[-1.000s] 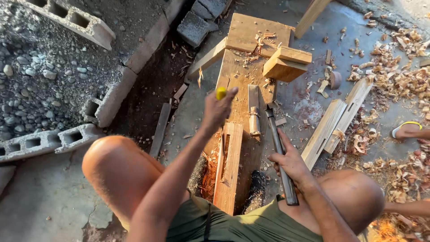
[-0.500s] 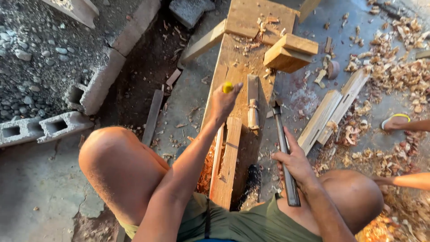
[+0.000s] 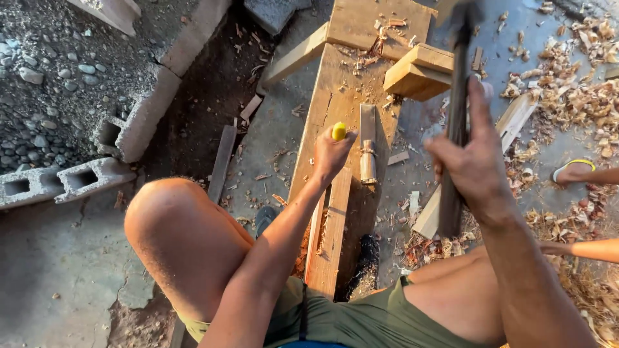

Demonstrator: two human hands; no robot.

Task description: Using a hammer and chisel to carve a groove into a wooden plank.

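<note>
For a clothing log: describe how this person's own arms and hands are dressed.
Both arms are bare to as far up as the view shows: no sleeves, gloves, watch or rings visible. The left hand and right hand are uncovered, fingers bare too. Olive-green shorts are worn below.

Sunlit concrete floor (image 3: 58,270), gravel (image 3: 45,71), hollow blocks (image 3: 64,183), apparently wood shavings (image 3: 580,103).

An outdoor woodworking spot on rough ground, more building yard than proper workshop. A long plank (image 3: 348,116) lies on the concrete floor (image 3: 51,270) as a work surface, with a wood block (image 3: 416,74) at 1 o'clock. Wood shavings (image 3: 580,103) cover the ground at 2 o'clock. Hollow concrete blocks (image 3: 64,183) and gravel (image 3: 45,84) sit at 9 to 10 o'clock.
</note>
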